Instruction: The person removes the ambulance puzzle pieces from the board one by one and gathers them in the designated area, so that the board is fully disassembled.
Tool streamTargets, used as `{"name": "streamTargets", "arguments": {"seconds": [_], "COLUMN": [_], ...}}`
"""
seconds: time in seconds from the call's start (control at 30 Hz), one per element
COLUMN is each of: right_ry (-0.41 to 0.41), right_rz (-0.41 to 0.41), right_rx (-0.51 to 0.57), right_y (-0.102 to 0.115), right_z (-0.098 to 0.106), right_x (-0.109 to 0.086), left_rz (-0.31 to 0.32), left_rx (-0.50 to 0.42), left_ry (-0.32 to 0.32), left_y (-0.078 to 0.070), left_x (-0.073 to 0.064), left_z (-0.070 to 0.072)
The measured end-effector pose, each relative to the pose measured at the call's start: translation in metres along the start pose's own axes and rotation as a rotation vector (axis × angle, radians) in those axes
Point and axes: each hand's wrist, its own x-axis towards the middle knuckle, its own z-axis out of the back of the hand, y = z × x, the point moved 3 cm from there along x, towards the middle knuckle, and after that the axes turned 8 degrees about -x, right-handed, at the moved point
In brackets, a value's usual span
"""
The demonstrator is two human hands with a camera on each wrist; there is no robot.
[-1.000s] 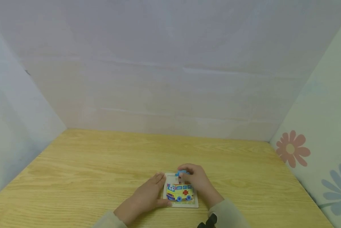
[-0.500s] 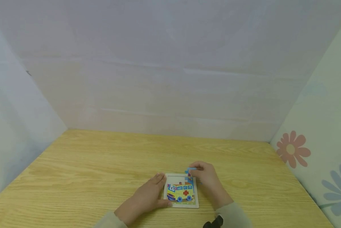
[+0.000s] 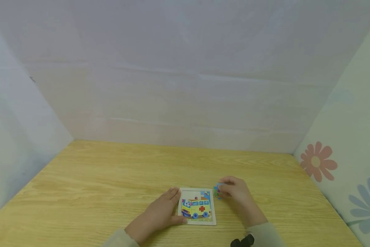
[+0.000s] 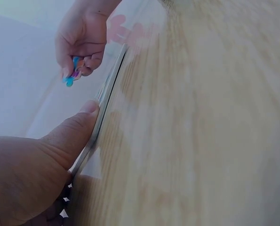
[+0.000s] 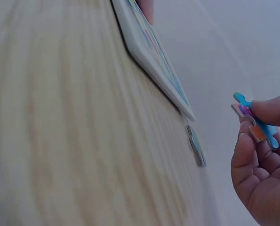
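A white-framed jigsaw puzzle (image 3: 197, 222) lies on the table, showing a yellow ambulance with a red cross. Its upper left part shows pale backing; blue picture fills the upper right corner. My left hand (image 3: 160, 212) rests along the frame's left side, its straight thumb (image 4: 74, 134) touching the near edge. To the right of the frame, my right hand (image 3: 237, 193) pinches a blue, purple and orange jigsaw piece (image 5: 260, 123) between thumb and fingers, above the table. Whether it holds more than one piece is unclear. Below it, beside the frame, lies a greenish piece or small stack (image 5: 196, 147).
The wood-grain table (image 3: 126, 171) stretches away behind and to both sides of the puzzle. Pale walls enclose it at the back, left and right. Printed flowers (image 3: 318, 161) decorate the right wall.
My right hand has moved right, from above the puzzle's top to beside the frame, carrying the piece. The upper right corner of the picture is now uncovered. My left hand stays in place.
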Motion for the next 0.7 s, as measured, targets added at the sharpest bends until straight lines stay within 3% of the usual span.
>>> {"name": "streamTargets", "arguments": {"seconds": [0.13,0.43,0.7], "right_ry": [-0.003,0.023,0.04], "right_rz": [-0.012,-0.067,-0.078], "right_rx": [0.002,0.119,-0.047], "right_y": [-0.006,-0.021,-0.024], "right_z": [0.01,0.023,0.029], "right_x": [0.0,0.003,0.004], "left_rz": [0.011,0.01,0.011], "left_rx": [0.01,0.003,0.003], "left_ry": [0.006,0.007,0.008], "left_y": [0.001,0.001,0.0], "left_x": [0.001,0.001,0.0], "left_z": [-0.002,-0.002,-0.001]}}
